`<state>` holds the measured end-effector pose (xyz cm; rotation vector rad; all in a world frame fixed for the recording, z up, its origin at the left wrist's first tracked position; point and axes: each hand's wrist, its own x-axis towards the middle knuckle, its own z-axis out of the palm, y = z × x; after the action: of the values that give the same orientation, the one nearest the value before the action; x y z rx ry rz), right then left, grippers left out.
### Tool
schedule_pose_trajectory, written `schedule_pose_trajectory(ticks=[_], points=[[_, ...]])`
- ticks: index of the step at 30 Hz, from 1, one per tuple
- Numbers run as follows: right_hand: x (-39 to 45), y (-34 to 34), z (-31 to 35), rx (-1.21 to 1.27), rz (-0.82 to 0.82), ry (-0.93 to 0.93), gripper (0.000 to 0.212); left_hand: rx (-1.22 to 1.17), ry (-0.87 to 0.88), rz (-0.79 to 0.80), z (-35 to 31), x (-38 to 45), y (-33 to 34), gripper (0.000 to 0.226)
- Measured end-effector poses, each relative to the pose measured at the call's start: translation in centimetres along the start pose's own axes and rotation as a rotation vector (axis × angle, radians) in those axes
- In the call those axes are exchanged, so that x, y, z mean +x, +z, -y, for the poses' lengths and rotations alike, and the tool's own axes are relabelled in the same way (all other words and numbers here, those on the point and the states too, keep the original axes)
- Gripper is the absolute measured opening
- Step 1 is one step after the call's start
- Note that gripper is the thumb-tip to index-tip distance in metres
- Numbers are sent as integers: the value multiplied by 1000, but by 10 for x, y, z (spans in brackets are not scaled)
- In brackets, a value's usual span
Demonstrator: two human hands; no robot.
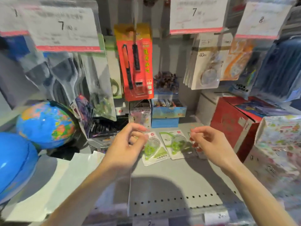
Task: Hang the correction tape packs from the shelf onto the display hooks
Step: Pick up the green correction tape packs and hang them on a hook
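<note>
A: Where are the tape packs?

B: We see two green packs (164,145) lying flat on the grey shelf (162,173), in front of the blue box (167,111). A third may lie to their right, but our right hand hides it.

A: And our hands?

B: Our left hand (128,144) hovers over the left pack, fingers loosely curled, holding nothing. Our right hand (206,144) hangs to the right of the packs, half open and empty.

A: Anything on hooks?

B: A red pen card (136,62) hangs above the box.

Green correction tape packs (164,145) (flat) on shelf (162,176).
</note>
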<state>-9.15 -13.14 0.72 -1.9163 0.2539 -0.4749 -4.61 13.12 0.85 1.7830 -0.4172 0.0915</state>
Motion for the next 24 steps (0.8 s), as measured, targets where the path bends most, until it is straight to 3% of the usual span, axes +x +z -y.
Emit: schedule_pose_trajectory(ticks=[8, 12, 16, 19, 24], points=[[56, 11, -65, -358, 92, 26, 14, 333, -98, 184, 35, 70, 64, 8], [77, 18, -75, -591, 170, -5, 25, 509, -132, 263, 53, 110, 87, 17], [94, 29, -83, -752, 333, 13, 51, 638, -181, 346, 63, 133, 103, 35], [96, 36, -86, -767, 330, 82, 69, 750, -201, 396, 69, 142, 108, 45], [93, 37, -95, -678, 287, 110, 60, 682, -188, 377, 78, 143, 108, 38]])
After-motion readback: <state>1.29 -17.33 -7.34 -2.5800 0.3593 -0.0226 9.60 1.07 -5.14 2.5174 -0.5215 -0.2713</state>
